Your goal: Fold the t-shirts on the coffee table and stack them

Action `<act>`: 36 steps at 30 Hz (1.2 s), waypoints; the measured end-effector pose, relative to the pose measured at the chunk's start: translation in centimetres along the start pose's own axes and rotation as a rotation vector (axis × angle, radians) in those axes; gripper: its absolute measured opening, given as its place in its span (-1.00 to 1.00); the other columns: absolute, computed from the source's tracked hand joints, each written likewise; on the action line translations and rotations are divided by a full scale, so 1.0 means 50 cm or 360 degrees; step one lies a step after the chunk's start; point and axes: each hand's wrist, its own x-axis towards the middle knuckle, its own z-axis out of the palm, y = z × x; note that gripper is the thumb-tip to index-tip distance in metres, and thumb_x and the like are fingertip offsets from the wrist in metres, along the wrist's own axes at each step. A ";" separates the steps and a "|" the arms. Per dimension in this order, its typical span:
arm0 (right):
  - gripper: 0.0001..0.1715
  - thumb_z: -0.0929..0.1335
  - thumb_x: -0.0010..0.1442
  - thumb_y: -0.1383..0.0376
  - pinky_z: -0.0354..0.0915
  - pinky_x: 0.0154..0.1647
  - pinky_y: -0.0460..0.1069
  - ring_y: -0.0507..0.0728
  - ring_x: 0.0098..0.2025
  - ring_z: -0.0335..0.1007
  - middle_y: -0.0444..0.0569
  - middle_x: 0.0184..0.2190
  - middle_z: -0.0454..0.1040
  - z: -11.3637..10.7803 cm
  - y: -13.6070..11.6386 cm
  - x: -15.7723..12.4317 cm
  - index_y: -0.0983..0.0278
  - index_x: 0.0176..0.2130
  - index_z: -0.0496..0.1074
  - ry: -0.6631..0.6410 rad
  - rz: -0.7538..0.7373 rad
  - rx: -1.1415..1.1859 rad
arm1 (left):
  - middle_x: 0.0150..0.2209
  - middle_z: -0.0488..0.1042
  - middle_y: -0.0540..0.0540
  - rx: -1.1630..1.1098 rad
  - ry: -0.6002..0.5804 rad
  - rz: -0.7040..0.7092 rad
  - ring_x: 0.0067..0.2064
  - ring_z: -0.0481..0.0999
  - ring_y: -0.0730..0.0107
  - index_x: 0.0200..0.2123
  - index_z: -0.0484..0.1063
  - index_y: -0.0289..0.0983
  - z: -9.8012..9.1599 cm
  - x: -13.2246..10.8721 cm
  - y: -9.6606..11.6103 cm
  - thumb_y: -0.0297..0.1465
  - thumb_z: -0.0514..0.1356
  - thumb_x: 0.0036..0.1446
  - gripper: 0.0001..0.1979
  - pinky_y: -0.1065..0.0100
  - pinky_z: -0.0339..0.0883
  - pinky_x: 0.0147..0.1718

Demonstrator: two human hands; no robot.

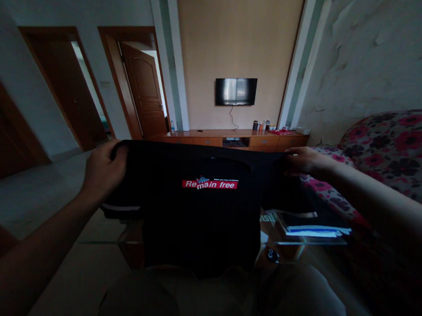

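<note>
A black T-shirt (202, 216) hangs spread out in front of me, its printed side towards me. A red strip with the white words "Remain free" runs across its chest. At the left shoulder or sleeve, my left hand (105, 166) is closed on the cloth. My right hand (305, 161) pinches the shirt on the opposite side, at about the same height. Both sleeves droop below my hands, with a pale stripe near each hem. The lower part of the shirt reaches down near my knees and hides much of the table behind it.
Folded clothes (315, 229) lie in a stack on a glass table (288, 242) at the right. A flowered sofa (401, 148) stands beyond my right arm. Across the room are a wooden TV cabinet (263, 141) with bottles on it and a wall-mounted television (235, 92).
</note>
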 end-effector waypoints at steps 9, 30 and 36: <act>-0.63 0.20 0.37 0.08 0.23 -0.33 0.02 0.22 -0.34 0.43 0.09 -0.34 0.52 -0.034 -0.005 -0.024 0.27 -0.13 0.42 0.0607 -0.0590 -0.0937 | -0.47 0.29 0.05 0.0236 0.0081 0.0022 -0.40 0.33 0.43 -0.31 0.42 -0.25 -0.010 -0.007 -0.004 -0.31 0.01 0.33 -0.75 0.40 0.04 -0.39; -0.64 0.20 0.39 0.03 0.20 -0.31 0.02 0.25 -0.31 0.40 0.14 -0.37 0.48 -0.032 0.011 -0.004 0.24 -0.18 0.36 0.0740 -0.0562 -0.1086 | -0.30 0.41 -0.10 0.0759 -0.0007 0.0403 -0.24 0.43 0.17 -0.18 0.36 -0.18 0.012 0.009 -0.001 -0.31 -0.07 0.35 -0.77 0.24 0.26 -0.20; -0.55 0.17 0.39 0.00 0.22 -0.28 0.00 0.23 -0.30 0.44 0.16 -0.34 0.52 0.034 0.078 0.125 0.30 -0.16 0.38 0.0660 -0.0493 -0.1127 | -0.23 0.50 -0.13 0.0764 -0.0228 0.0353 -0.21 0.48 0.19 -0.14 0.40 -0.21 0.158 0.040 -0.059 -0.29 -0.08 0.37 -0.73 0.24 0.33 -0.17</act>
